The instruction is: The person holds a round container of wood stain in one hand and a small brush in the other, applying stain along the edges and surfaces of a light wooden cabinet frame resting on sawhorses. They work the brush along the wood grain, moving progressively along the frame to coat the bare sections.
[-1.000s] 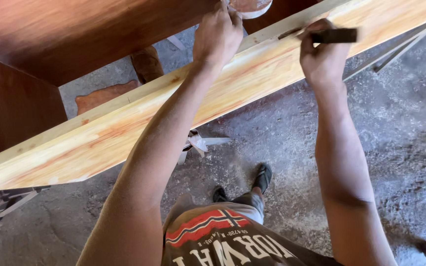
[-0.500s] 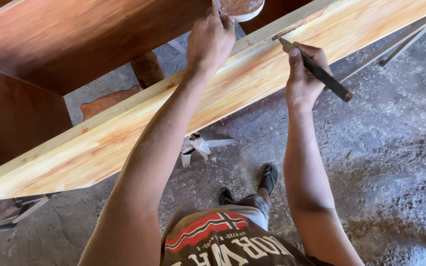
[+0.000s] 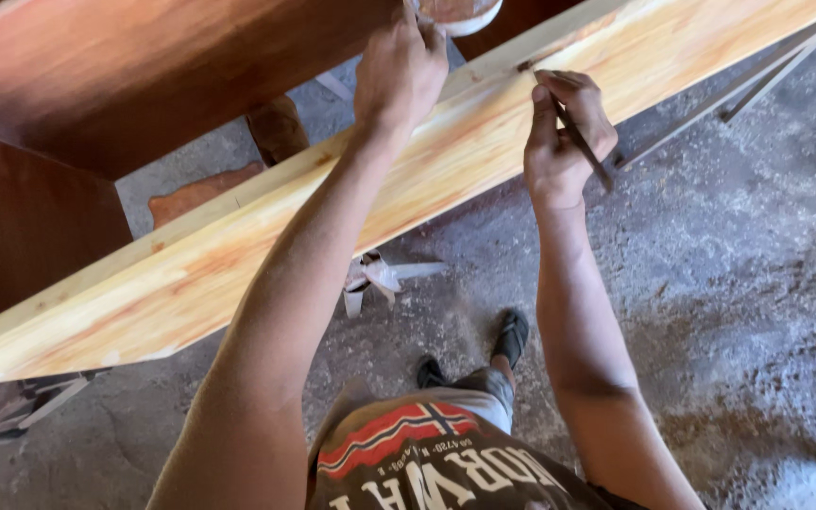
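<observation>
Head view, right hand (image 3: 569, 132) gripping dark tool (image 3: 583, 146) on pale plank (image 3: 238, 255), left hand (image 3: 399, 71) at small tub (image 3: 460, 11)

A long pale wooden plank (image 3: 238, 255) slants across, hemmed above by dark reddish-brown wooden panels (image 3: 125, 85). Grey concrete floor (image 3: 729, 264) lies open to the right.

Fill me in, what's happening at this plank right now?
A person stands over a long pale wooden plank that runs slantwise across the view. The right hand holds a thin dark tool with its tip on the plank's upper edge. The left hand holds a small round container near the top edge of the view. Reddish-brown panels stand behind, above a grey dusty floor.
</observation>
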